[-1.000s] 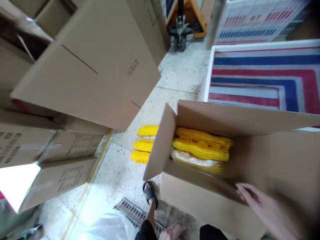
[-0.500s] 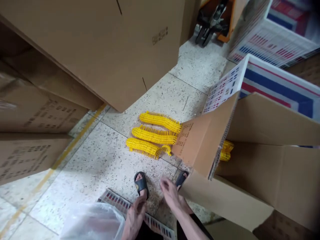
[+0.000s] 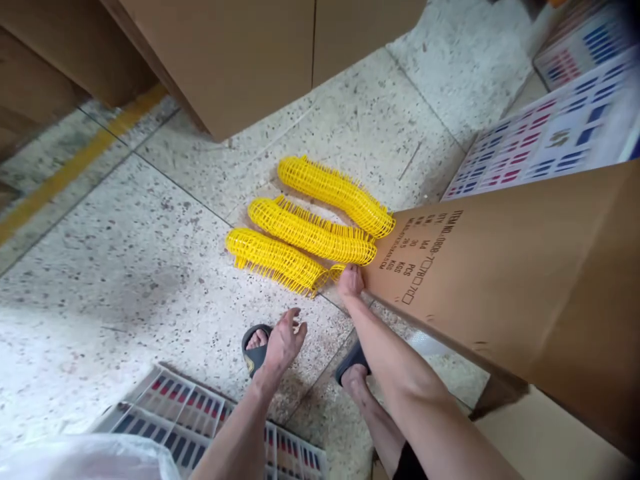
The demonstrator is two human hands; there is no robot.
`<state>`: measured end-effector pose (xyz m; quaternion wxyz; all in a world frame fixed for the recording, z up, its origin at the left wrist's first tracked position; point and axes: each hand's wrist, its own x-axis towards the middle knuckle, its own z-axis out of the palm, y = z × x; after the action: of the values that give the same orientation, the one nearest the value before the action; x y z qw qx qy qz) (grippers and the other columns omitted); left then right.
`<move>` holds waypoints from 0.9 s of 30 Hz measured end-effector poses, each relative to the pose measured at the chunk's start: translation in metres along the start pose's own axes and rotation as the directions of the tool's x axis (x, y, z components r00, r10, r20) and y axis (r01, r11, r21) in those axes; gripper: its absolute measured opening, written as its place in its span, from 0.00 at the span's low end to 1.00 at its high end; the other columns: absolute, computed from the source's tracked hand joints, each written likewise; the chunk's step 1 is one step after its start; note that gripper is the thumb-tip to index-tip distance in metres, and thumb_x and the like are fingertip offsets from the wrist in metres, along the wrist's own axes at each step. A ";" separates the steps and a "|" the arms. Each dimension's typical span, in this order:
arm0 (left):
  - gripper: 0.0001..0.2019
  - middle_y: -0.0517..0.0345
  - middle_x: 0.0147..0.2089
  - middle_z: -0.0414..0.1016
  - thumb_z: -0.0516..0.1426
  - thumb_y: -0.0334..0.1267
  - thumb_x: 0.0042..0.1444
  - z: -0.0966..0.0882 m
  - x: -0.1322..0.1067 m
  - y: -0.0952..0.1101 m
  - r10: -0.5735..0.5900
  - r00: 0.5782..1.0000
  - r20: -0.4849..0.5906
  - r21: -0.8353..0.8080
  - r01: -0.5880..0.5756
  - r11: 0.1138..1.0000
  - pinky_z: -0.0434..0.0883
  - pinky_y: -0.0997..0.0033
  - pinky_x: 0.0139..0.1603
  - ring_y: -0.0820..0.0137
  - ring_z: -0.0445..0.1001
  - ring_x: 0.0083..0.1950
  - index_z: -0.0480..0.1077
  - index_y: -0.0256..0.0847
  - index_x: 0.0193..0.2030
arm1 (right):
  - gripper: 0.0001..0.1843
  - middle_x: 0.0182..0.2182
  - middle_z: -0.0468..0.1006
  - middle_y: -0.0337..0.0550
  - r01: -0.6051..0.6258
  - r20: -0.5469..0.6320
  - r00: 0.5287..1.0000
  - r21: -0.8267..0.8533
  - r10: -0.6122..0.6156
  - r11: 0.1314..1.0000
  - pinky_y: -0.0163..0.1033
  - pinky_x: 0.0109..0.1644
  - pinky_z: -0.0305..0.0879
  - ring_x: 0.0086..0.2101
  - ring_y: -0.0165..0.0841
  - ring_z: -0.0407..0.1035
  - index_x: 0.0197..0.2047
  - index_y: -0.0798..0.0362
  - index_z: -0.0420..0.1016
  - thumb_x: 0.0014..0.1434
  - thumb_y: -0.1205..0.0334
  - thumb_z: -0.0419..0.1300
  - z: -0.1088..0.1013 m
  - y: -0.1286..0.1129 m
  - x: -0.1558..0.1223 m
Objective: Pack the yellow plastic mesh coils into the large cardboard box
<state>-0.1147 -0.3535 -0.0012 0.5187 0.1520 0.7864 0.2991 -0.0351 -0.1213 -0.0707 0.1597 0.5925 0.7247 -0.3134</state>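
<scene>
Three long rows of nested yellow plastic mesh baskets lie side by side on the floor: a far row [image 3: 335, 190], a middle row [image 3: 310, 233] and a near row [image 3: 275, 260]. At the right end of the near row is a single loose yellow mesh basket [image 3: 337, 271]. My right hand [image 3: 351, 281] is down at this loose basket, its fingers curled closed on the edge, partly hidden from me. My left hand [image 3: 286, 338] hovers in front of the near row, fingers apart, holding nothing.
A cardboard box flap [image 3: 435, 260] with printing reaches beside my right hand. A white slotted crate [image 3: 550, 133] stands behind it. Large cartons [image 3: 240, 60] rise at the back. Near my feet lie another slotted crate [image 3: 170, 407] and a clear plastic bag [image 3: 95, 457].
My view has come lower and closer to the yellow rows. The right hand has reached forward to the loose basket; the left has moved forward and its fingers have spread.
</scene>
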 end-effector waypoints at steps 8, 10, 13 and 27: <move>0.21 0.38 0.60 0.81 0.57 0.35 0.62 0.026 0.068 -0.036 -0.101 0.995 0.018 0.007 0.101 0.995 0.79 0.61 0.53 0.62 0.84 0.48 0.70 0.34 0.61 | 0.24 0.53 0.82 0.68 -0.080 -0.031 0.997 -0.377 0.074 0.923 0.49 0.59 0.71 0.58 0.50 0.75 0.56 0.61 0.80 0.71 0.74 0.44 -0.004 0.008 0.018; 0.24 0.34 0.62 0.79 0.58 0.36 0.62 0.028 0.070 -0.041 -0.120 0.993 0.010 0.025 0.119 0.993 0.79 0.58 0.55 0.59 0.84 0.51 0.68 0.32 0.63 | 0.23 0.54 0.82 0.65 -0.089 -0.057 0.996 -0.395 0.072 0.914 0.46 0.58 0.71 0.58 0.47 0.76 0.56 0.58 0.80 0.72 0.73 0.45 -0.015 0.003 0.014; 0.30 0.27 0.67 0.74 0.60 0.37 0.60 0.029 0.073 -0.042 -0.123 0.992 -0.020 0.061 0.124 0.990 0.77 0.52 0.62 0.52 0.81 0.61 0.64 0.27 0.68 | 0.19 0.52 0.84 0.62 -0.113 -0.092 0.992 -0.403 0.083 0.908 0.44 0.55 0.72 0.56 0.45 0.76 0.57 0.55 0.79 0.70 0.71 0.51 -0.029 -0.006 0.004; 0.32 0.31 0.73 0.67 0.59 0.37 0.59 0.037 0.107 -0.045 -0.002 0.998 -0.056 0.183 0.012 0.983 0.62 0.46 0.77 0.46 0.64 0.76 0.62 0.30 0.69 | 0.18 0.40 0.87 0.47 -0.283 -0.129 0.932 0.330 0.340 0.901 0.40 0.46 0.74 0.41 0.40 0.79 0.44 0.54 0.84 0.51 0.70 0.60 0.073 0.040 -0.026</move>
<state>-0.1221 -0.3180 -0.1176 0.4815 0.1878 0.8253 0.2278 -0.0007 -0.1843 -0.1206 0.0468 0.7447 0.5746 -0.3363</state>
